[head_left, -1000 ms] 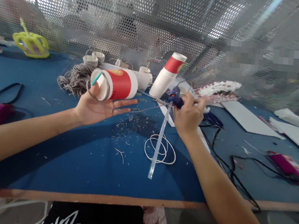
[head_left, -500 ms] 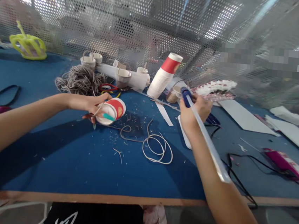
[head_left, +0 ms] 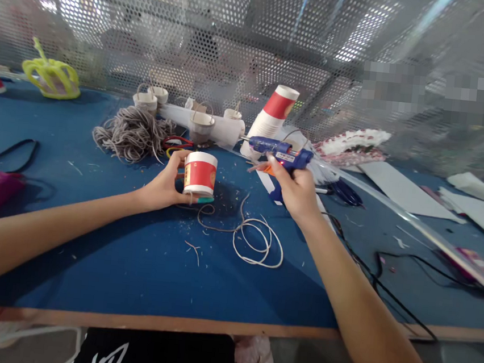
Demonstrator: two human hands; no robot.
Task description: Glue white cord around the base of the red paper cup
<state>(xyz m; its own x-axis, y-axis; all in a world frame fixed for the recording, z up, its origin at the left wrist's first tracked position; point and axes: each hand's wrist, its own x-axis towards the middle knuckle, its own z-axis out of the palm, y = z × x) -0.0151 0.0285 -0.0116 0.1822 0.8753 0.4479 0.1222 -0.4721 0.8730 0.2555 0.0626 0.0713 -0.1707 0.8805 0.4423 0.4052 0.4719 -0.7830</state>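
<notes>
Paper cup [head_left: 200, 176] | left of and nearer than cup stack [head_left: 269, 122] | left hand [head_left: 161, 186] gripping it; right hand [head_left: 303, 196] closed round glue gun [head_left: 266, 145] before stack | likely light, crushable; hold gently near its base

My forearms [head_left: 79, 208] are bare as far as they show. A bright teal cap [head_left: 205, 199] covers the thumb tip of my left hand [head_left: 162, 188]. My black garment [head_left: 178, 352] carries jagged white strokes [head_left: 111, 361], like scrawled lettering; its cut is hard to tell.
</notes>
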